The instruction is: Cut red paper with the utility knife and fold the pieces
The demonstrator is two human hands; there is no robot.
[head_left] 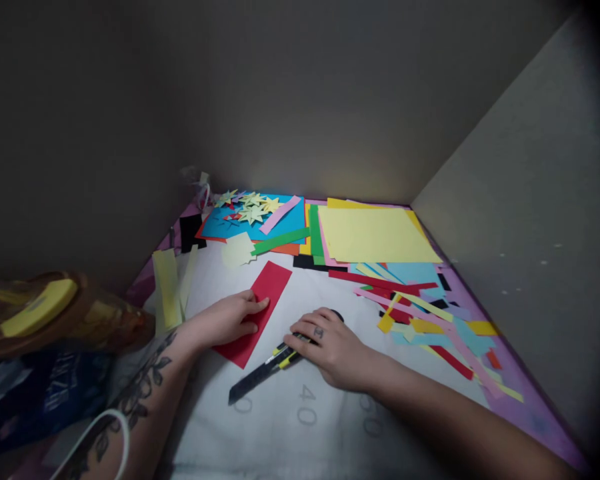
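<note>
red strip (254, 313): lies slanted on the white mat (290, 427), near its middle.
left hand (225, 321): flat, fingers spread, pressing the red strip's left edge; grips nothing.
right hand (330, 347): just right of the red strip, fingers curled loosely over the utility knife (267, 371); whether the grip is closed cannot be told.
utility knife: below the red strip, blade end pointing lower left.
yellow sheet (373, 235): beyond the red strip, to its right.
paper stars (250, 205): beyond the red strip, on blue paper (280, 230).
scrap strips (430, 320): right of the red strip.

Yellow sheet (375, 235) atop coloured stack, paper stars (250, 207) on blue sheet (280, 230) – loose strips (430, 313) right
</note>
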